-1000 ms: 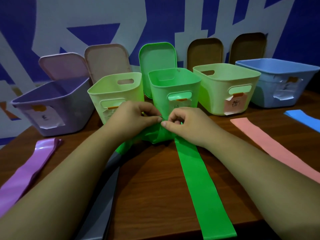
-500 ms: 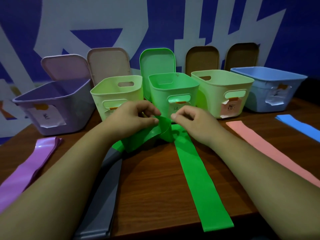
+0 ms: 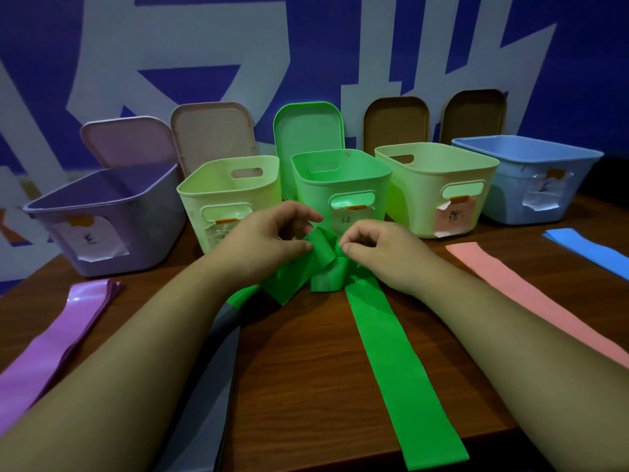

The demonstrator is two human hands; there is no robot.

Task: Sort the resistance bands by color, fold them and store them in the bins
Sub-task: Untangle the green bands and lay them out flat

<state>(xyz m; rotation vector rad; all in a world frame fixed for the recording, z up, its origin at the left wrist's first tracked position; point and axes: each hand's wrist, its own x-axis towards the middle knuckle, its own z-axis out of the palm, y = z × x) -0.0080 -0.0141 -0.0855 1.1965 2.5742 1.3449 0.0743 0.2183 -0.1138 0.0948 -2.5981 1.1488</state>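
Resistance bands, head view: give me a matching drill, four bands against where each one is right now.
Bands:
1. green band
2. purple band
3. pink band
4. blue band

Places:
A. flat at the far right of the table, in front of the blue bin
B. bunched at its far end, pinched by the left hand and the right hand
C. at the left, in front of the purple bin
D. flat, between the green and blue bands

Pairs: 1-B, 2-C, 3-D, 4-A
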